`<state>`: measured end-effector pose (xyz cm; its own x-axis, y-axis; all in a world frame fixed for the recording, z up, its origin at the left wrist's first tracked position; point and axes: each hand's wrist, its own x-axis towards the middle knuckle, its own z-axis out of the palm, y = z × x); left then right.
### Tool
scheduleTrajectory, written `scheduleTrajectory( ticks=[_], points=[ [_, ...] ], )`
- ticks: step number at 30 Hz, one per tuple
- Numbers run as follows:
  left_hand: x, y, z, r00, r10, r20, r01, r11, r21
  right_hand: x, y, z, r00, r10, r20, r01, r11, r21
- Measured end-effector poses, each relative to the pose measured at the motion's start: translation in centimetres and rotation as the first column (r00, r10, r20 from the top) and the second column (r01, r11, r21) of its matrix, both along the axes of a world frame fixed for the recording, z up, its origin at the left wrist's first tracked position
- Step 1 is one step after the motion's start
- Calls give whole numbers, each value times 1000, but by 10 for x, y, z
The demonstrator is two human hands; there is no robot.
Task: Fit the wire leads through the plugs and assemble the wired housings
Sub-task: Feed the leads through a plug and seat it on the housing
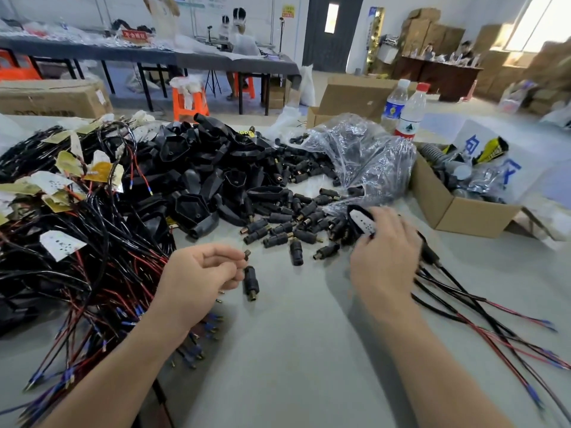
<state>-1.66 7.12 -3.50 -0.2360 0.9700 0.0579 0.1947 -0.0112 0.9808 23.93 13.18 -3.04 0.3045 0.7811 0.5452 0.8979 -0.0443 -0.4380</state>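
My left hand (200, 273) pinches a small black plug (251, 281) with a brass tip, which hangs just above the grey table (293, 350). My right hand (386, 257) holds a black housing with a white label (363, 222) at the edge of the loose plugs; its wire leads (463, 301) trail off to the right. A heap of black housings (210, 174) lies at the table's middle back. Scattered black plugs (296, 223) spread in front of it. A tangle of black and red wire leads (77, 257) with paper tags fills the left side.
A clear plastic bag (364, 159) of plugs lies behind my right hand. An open cardboard box (457, 208) of parts stands at the right, two water bottles (408, 112) behind it. Other work tables and seated people are far back.
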Motion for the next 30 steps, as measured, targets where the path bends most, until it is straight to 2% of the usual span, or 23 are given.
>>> scheduleTrajectory(
  ticks=[2,4,6,9,12,13,16,18,20,22,26,30],
  points=[
    [1,-2,-1,964,91,-252,-51,986,161,-28,-7,-5,987,136,85,-135,991,-9],
    [3,-7,0,857,192,-479,-62,960,273,-53,-13,-11,951,251,184,-245,968,-52],
    [4,-10,1,773,237,-588,-72,955,289,-71,-15,-18,900,365,236,-339,930,-143],
    [-1,-7,-3,611,312,-727,-121,945,304,-85,-10,-27,844,503,184,-450,853,-266],
    [-15,-3,0,385,347,-855,-210,935,285,-96,-4,-30,849,519,101,-479,835,-270],
    [-21,-2,1,348,334,-876,-255,933,254,-100,-2,-29,857,508,90,-472,842,-261],
    [-35,0,4,317,258,-913,-349,926,141,-113,4,-27,891,449,63,-422,873,-245],
    [-38,1,1,288,186,-939,-332,939,84,-116,6,-27,907,414,80,-385,891,-239],
    [-39,2,-2,310,155,-938,-291,955,61,-114,8,-28,903,419,97,-388,892,-233],
    [-41,2,-2,361,131,-923,-234,971,46,-108,8,-26,887,459,45,-443,875,-193],
    [-45,0,6,447,72,-891,-96,995,33,-101,2,-13,814,550,-188,-555,832,30],
    [-44,0,7,444,63,-894,-43,998,49,-108,-8,-9,673,638,-375,-666,743,68]
  ],
)
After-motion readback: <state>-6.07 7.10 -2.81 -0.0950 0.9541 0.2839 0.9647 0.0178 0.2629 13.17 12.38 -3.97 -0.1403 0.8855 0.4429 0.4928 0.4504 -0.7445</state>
